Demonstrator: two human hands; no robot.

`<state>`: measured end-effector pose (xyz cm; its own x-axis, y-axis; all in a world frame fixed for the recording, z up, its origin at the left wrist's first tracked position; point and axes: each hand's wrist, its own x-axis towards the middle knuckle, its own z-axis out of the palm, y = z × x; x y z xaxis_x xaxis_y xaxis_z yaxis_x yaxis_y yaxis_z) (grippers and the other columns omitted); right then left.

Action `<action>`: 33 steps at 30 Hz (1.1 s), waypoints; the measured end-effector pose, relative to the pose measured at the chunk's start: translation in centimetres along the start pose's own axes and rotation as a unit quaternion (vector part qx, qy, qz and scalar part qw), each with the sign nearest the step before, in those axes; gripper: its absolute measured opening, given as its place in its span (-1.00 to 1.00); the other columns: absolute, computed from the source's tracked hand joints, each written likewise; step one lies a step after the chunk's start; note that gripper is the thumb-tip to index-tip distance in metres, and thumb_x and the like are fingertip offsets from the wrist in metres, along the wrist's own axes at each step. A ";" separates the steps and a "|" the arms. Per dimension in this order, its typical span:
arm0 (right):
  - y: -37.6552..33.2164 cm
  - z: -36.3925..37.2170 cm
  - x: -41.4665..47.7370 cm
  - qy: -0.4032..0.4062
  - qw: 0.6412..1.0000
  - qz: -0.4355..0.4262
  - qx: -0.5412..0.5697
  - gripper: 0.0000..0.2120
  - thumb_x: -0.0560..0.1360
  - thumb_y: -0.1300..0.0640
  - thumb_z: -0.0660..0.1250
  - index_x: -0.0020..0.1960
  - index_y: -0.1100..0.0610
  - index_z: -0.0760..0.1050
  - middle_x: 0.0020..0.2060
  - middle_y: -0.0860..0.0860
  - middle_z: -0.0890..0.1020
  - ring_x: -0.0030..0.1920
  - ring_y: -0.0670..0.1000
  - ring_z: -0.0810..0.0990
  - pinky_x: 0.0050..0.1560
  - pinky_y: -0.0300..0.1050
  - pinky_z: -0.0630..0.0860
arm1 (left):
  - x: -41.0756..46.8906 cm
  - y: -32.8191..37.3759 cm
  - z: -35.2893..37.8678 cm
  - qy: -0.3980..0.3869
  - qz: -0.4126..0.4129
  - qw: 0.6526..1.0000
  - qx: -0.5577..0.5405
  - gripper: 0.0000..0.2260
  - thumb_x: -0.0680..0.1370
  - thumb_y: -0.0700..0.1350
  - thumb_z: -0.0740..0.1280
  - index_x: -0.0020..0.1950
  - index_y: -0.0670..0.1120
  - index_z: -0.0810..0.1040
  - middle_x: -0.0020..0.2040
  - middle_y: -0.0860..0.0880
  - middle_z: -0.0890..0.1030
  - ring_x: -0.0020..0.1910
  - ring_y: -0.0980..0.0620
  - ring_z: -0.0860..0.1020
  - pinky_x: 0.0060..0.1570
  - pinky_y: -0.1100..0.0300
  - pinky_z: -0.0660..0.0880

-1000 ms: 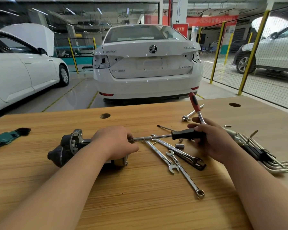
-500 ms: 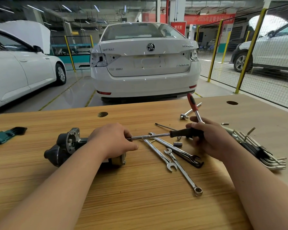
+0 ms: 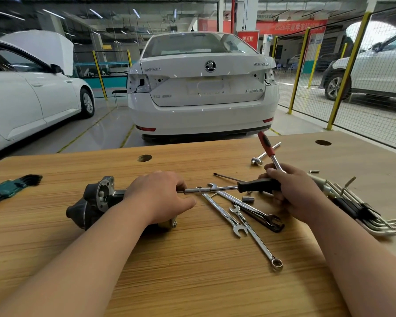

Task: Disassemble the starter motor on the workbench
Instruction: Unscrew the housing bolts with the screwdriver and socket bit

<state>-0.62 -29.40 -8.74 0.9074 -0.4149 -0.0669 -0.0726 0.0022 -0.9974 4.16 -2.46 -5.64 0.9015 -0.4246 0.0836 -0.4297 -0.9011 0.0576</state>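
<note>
Wooden desk [image 3: 192, 282], black starter motor [image 3: 94, 202] lying toward 9 o'clock, left hand [image 3: 160, 195] curled over its body, right hand [image 3: 293, 193] at 3 o'clock gripping black-handled driver [image 3: 256, 186], shaft pointing to 9 o'clock, wrenches [image 3: 236, 216] beneath.

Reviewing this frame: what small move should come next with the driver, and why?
Probably twist the driver in place to start loosening a fastener at the end of the starter motor. The right hand grips its black handle, the shaft runs level to the motor, and the left hand holds the motor down on the workbench. The tip is hidden behind that hand.
</note>
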 end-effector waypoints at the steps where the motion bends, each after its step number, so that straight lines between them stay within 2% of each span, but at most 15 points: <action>1: 0.0 0.0 0.0 -0.004 1.000 -0.005 0.006 -0.83 0.61 0.14 0.28 0.18 0.05 0.51 -0.03 0.15 0.67 -0.53 -0.08 0.39 -0.48 -0.20 0.39 | 0.0 -0.1 -0.2 -0.010 0.011 1.000 0.003 -0.53 0.42 0.40 0.20 0.24 0.22 0.45 0.21 0.18 0.50 0.17 0.11 0.43 0.02 0.09 0.48; 4: -0.1 -0.3 -0.1 -0.018 1.000 -0.020 0.009 -0.85 0.59 0.17 0.30 0.14 0.02 0.51 0.01 0.20 0.62 -0.45 -0.04 0.43 -0.40 -0.18 0.44 | 0.1 -0.9 -1.2 -0.057 0.035 0.996 0.057 -0.33 0.33 0.49 0.18 0.36 0.22 0.35 0.36 0.18 0.39 0.33 0.10 0.31 0.15 0.05 0.45; 6: -0.2 -0.4 -0.2 -0.031 0.999 -0.025 0.001 -0.82 0.58 0.17 0.31 0.17 0.02 0.51 0.01 0.21 0.59 -0.34 0.01 0.48 -0.33 -0.14 0.47 | 0.0 -1.1 -1.4 -0.062 0.031 0.993 0.092 -0.26 0.29 0.53 0.16 0.38 0.21 0.33 0.35 0.17 0.40 0.32 0.09 0.32 0.13 0.06 0.45; 10: -0.4 -0.4 -0.3 -0.046 0.998 -0.019 0.030 -0.77 0.57 0.29 0.25 0.12 0.02 0.52 0.06 0.12 0.60 -0.06 0.08 0.56 -0.21 -0.12 0.47 | -0.6 -1.2 -0.3 -0.029 0.019 0.998 0.053 -0.34 0.33 0.51 0.15 0.36 0.25 0.33 0.32 0.22 0.43 0.23 0.12 0.43 -0.01 0.12 0.48; 12: -0.5 -0.4 -0.4 -0.046 0.998 -0.025 0.031 -0.74 0.56 0.33 0.23 0.09 0.01 0.52 0.08 0.08 0.60 -0.02 0.08 0.56 -0.19 -0.11 0.46 | -0.7 -1.1 -0.1 -0.013 0.010 0.999 0.051 -0.38 0.35 0.48 0.15 0.35 0.28 0.33 0.32 0.23 0.43 0.23 0.11 0.44 -0.11 0.15 0.43; 15: -0.6 -0.3 -0.6 -0.043 0.999 -0.023 0.026 -0.77 0.57 0.31 0.23 0.09 0.03 0.51 0.07 0.08 0.61 -0.11 0.05 0.57 -0.25 -0.13 0.46 | -0.6 -0.8 -0.1 -0.004 -0.005 0.999 0.053 -0.45 0.39 0.42 0.17 0.34 0.28 0.34 0.34 0.21 0.43 0.24 0.10 0.45 -0.09 0.13 0.43; 17: -0.6 -0.1 -0.6 -0.024 1.000 -0.019 0.006 -0.87 0.61 0.19 0.25 0.09 0.04 0.52 -0.03 0.09 0.67 -0.33 -0.04 0.55 -0.38 -0.18 0.45 | -0.6 -0.5 0.0 -0.005 -0.011 0.998 0.059 -0.48 0.40 0.39 0.17 0.33 0.27 0.36 0.33 0.20 0.43 0.24 0.08 0.45 -0.02 0.10 0.45; 19: -0.5 0.0 -0.4 -0.001 0.999 -0.011 -0.033 -0.89 0.63 0.04 0.24 0.08 0.02 0.52 -0.13 0.07 0.72 -0.53 -0.12 0.48 -0.53 -0.24 0.39 | -0.6 -0.4 -0.1 -0.012 -0.014 0.998 0.061 -0.49 0.41 0.38 0.16 0.33 0.26 0.38 0.31 0.19 0.44 0.23 0.07 0.45 0.00 0.08 0.45; 21: -0.3 0.0 -0.2 0.010 0.998 -0.005 -0.058 -0.87 0.63 -0.01 0.23 0.07 0.00 0.52 -0.12 0.06 0.72 -0.57 -0.13 0.44 -0.56 -0.25 0.36 | -0.6 -0.3 -0.2 -0.019 -0.011 0.998 0.064 -0.48 0.42 0.38 0.15 0.33 0.25 0.38 0.28 0.17 0.44 0.22 0.06 0.44 0.01 0.07 0.45; 25: -0.1 -0.1 -0.2 -0.015 1.000 -0.010 0.006 -0.90 0.61 0.16 0.26 0.11 0.07 0.51 -0.07 0.10 0.69 -0.54 -0.09 0.41 -0.51 -0.21 0.36 | -0.5 -0.5 -0.3 -0.032 -0.002 0.998 0.057 -0.47 0.43 0.38 0.17 0.37 0.26 0.34 0.30 0.16 0.42 0.25 0.05 0.41 0.06 0.05 0.46; 27: -0.2 -0.2 -0.3 -0.032 0.999 -0.012 0.014 -0.86 0.60 0.19 0.29 0.14 0.07 0.51 -0.01 0.15 0.64 -0.46 -0.06 0.45 -0.44 -0.19 0.39 | -0.4 -0.5 -0.4 -0.038 0.000 0.998 0.047 -0.46 0.43 0.37 0.18 0.38 0.27 0.32 0.33 0.16 0.40 0.27 0.05 0.40 0.09 0.04 0.45; 29: -0.3 -0.4 -0.3 -0.054 0.997 -0.009 0.045 -0.82 0.59 0.24 0.28 0.14 0.05 0.51 0.07 0.18 0.58 -0.21 0.02 0.56 -0.26 -0.15 0.48 | -0.4 -0.5 -0.5 -0.044 0.003 0.998 0.040 -0.47 0.43 0.37 0.20 0.39 0.30 0.30 0.34 0.16 0.39 0.29 0.05 0.38 0.12 0.02 0.45; 31: -0.1 -0.6 -0.1 -0.074 0.992 -0.002 0.098 -0.74 0.57 0.34 0.24 0.14 0.04 0.51 0.15 0.14 0.57 0.09 0.12 0.58 0.02 -0.06 0.51 | -0.5 -0.5 -0.6 -0.053 0.004 0.998 0.040 -0.46 0.43 0.36 0.22 0.39 0.31 0.29 0.34 0.16 0.39 0.30 0.05 0.38 0.13 0.02 0.46; 33: -0.2 -0.8 0.0 -0.078 0.992 -0.005 0.103 -0.68 0.55 0.39 0.22 0.18 0.06 0.49 0.17 0.10 0.56 0.19 0.16 0.55 0.11 -0.03 0.49 | -0.1 -0.5 -0.9 -0.069 -0.001 0.997 0.047 -0.47 0.42 0.32 0.25 0.39 0.28 0.32 0.31 0.15 0.43 0.24 0.05 0.41 0.08 0.04 0.48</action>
<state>-0.94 -30.16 -8.54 0.9617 -0.2704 -0.0447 0.0079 0.1904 -0.9817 4.26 -1.95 -4.82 0.9032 -0.4258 -0.0540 -0.4279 -0.9031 -0.0357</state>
